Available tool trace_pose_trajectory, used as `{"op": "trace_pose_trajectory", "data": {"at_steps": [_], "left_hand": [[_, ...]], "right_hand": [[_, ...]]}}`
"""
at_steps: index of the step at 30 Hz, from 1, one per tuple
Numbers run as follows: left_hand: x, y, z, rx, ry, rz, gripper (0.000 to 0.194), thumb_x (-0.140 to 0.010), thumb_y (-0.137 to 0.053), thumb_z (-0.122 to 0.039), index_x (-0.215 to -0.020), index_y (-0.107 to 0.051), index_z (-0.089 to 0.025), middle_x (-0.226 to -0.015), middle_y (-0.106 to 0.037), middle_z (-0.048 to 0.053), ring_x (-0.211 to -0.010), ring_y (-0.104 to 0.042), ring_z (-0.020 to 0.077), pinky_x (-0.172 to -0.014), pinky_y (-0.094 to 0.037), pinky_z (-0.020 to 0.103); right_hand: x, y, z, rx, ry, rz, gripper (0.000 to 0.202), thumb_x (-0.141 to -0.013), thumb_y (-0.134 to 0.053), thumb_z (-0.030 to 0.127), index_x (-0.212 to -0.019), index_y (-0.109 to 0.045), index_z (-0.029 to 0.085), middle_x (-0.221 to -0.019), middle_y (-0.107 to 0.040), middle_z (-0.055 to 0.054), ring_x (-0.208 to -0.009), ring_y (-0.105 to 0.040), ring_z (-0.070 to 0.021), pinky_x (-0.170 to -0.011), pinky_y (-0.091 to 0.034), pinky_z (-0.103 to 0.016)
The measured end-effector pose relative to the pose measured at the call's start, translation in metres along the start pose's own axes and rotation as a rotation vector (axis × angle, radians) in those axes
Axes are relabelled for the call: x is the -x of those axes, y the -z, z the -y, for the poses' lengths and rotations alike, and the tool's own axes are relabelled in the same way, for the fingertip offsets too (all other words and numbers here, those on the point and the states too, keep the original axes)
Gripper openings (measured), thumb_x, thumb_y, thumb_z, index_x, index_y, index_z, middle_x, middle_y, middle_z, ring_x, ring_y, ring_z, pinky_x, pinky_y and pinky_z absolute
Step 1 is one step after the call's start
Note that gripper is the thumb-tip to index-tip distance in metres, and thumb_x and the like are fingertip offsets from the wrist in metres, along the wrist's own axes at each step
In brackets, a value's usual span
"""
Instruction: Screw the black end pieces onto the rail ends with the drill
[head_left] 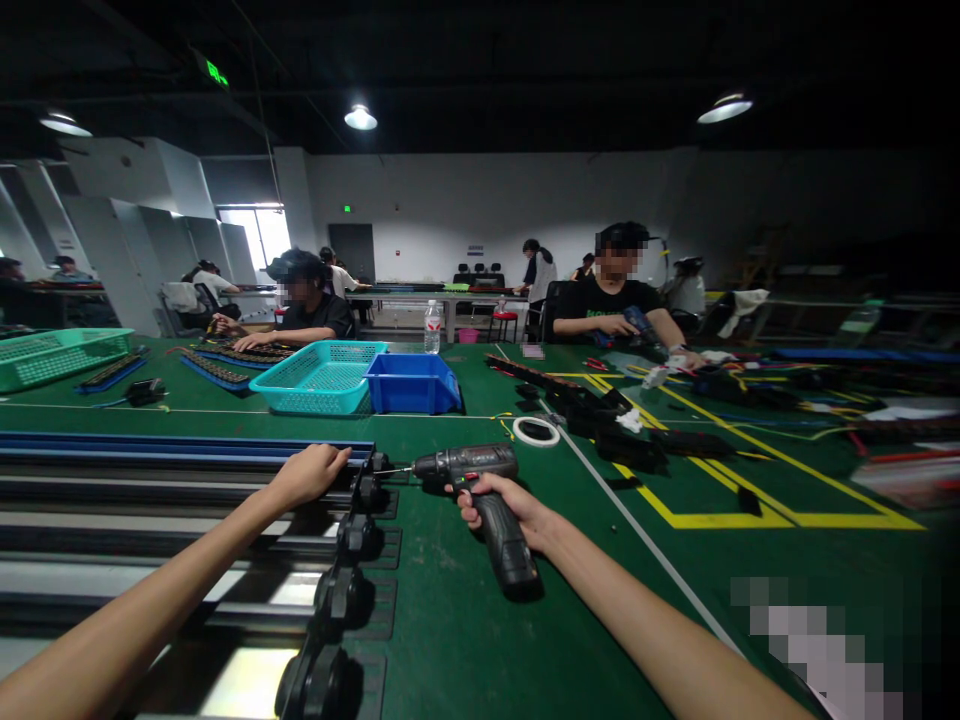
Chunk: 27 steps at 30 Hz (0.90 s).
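Left hand (313,472) palm-down and forward; right hand (526,512) in a curled-finger grip.

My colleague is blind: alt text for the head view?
A right hand points a drill at the end of long rails on a green table, the left hand on them; a blue bin stands behind.
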<state>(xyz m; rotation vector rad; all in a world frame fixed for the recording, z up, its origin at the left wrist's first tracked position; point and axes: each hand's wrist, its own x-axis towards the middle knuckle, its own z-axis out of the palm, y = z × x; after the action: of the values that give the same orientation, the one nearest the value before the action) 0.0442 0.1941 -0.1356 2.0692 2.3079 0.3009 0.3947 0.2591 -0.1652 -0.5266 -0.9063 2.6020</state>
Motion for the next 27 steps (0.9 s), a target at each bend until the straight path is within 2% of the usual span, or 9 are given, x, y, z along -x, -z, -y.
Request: {"op": "trace_pose_trajectory", "data": {"at_steps": [27], "left_hand": [[-0.0037,-0.0038,0.0052,0.024,-0.054,-0.002,0.063,-0.092,-0.018,-0.059,-0.060,-0.052,-0.017,-0.063,-0.058,0.006,-0.053,-0.045,0.0141,-0.054,-0.021,0.026]], "right_hand": [[0.0006,-0.0010,0.0020,-0.008,-0.032,0.016,0.035,-0.077,-0.055,0.016,-0.109,-0.048,0.007,-0.078,-0.052,-0.004,-0.067,-0.053,-0.0109,-0.060,-0.045,-0.020]]}}
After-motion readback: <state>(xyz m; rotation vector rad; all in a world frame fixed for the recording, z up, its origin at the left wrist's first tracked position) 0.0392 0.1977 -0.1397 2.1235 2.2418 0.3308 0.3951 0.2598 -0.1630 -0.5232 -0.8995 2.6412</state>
